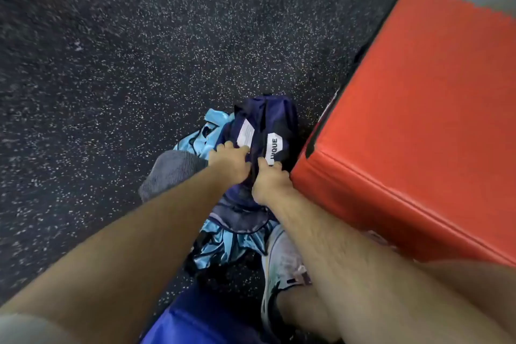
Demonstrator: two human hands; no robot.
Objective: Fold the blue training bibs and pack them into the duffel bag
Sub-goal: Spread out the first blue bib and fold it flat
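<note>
- Our left hand (229,162) and right hand (270,179) sit side by side, fingers curled into the dark navy cloth of the bag (279,120), fingertips partly lost in its folds
- Our wrists hide the bag's near end, and the print on its white label is partly covered
- Shiny light blue bibs (223,246) lie crumpled below the grip and peek out to its left
- Just right of the grip stands a smooth padded orange box (405,134), cut off by the frame
- The speckled black rubber floor (139,64) beyond looks blurred
</note>
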